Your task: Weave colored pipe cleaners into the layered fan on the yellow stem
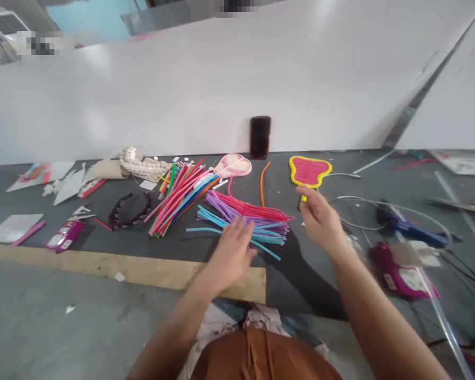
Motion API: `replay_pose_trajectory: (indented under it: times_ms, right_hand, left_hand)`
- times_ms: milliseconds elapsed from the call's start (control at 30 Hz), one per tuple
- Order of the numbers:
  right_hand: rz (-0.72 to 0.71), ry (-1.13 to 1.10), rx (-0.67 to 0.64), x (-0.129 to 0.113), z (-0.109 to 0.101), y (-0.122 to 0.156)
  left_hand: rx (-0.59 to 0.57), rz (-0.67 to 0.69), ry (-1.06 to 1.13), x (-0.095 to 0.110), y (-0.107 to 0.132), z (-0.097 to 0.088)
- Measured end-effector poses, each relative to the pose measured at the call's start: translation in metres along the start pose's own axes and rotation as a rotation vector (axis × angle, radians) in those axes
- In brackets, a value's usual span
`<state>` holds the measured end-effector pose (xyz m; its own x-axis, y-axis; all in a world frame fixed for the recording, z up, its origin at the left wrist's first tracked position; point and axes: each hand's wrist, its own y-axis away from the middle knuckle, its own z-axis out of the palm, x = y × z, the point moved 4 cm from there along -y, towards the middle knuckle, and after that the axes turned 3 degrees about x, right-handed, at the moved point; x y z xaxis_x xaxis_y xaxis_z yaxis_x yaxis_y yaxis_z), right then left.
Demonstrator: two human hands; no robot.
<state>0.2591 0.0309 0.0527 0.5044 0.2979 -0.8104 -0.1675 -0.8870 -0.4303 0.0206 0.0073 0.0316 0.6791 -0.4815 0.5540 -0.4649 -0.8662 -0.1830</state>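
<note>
My left hand (pixel 233 250) rests with its fingers stretched out over the near side of a loose bundle of pipe cleaners (pixel 257 215), which runs from red through purple to light blue. In my right hand (pixel 320 221), the fingers close round the short yellow handle of a small hand-fan shape (pixel 310 171) made of pipe cleaners, with a red middle and a yellow rim. Farther left lies a second pile of mixed-colour pipe cleaners (pixel 178 198). Beyond that pile is a pink and cream leaf-shaped piece (pixel 233 165). A single orange pipe cleaner (pixel 263 184) lies between the bundle and the fan.
A phone (pixel 260 137) leans on the white board behind. At right are a blue glue gun (pixel 414 228), a magenta device (pixel 399 272), cables and scissors (pixel 459 206). Leftward lie a dark braided headband (pixel 130 211), another magenta device (pixel 66 235) and paper.
</note>
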Motion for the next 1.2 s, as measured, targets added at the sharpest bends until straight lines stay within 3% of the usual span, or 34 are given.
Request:
replay_pose_trajectory:
  times_ms: [67, 133, 200, 300, 367, 433, 600, 867, 1033, 1200]
  right_hand:
    - [-0.078, 0.047, -0.012, -0.018, 0.009, 0.005]
    - [-0.143, 0.035, -0.093, -0.038, 0.029, 0.010]
    - [-0.176, 0.002, -0.199, -0.055, 0.057, 0.018]
    - [-0.181, -0.007, -0.367, -0.067, 0.104, 0.035]
    - [-0.171, 0.057, -0.450, -0.062, 0.127, 0.045]
    - [-0.146, 0.166, -0.488, -0.049, 0.137, 0.052]
    - [-0.262, 0.297, -0.470, -0.024, 0.124, 0.054]
    - [-0.470, 0.351, -0.368, -0.025, 0.119, 0.055]
    - [-0.510, 0.398, -0.335, -0.026, 0.118, 0.057]
    - [-0.549, 0.462, -0.308, -0.030, 0.117, 0.057]
  left_hand:
    - [0.069, 0.027, 0.018, -0.015, -0.007, -0.029]
    - [0.040, 0.071, 0.005, -0.030, -0.023, -0.043]
    - [-0.044, 0.142, -0.030, -0.040, -0.042, -0.042]
    - [-0.104, 0.170, -0.060, -0.051, -0.064, -0.025]
    - [-0.098, 0.162, -0.034, -0.058, -0.070, -0.015]
    - [-0.068, 0.162, -0.006, -0.065, -0.070, -0.012]
    - [-0.046, 0.233, -0.071, -0.073, -0.052, -0.026]
    - [-0.218, 0.491, -0.358, -0.060, -0.030, -0.032]
    - [-0.179, 0.498, -0.402, -0.054, -0.029, -0.033]
    - [-0.025, 0.450, -0.458, -0.049, -0.016, -0.029]
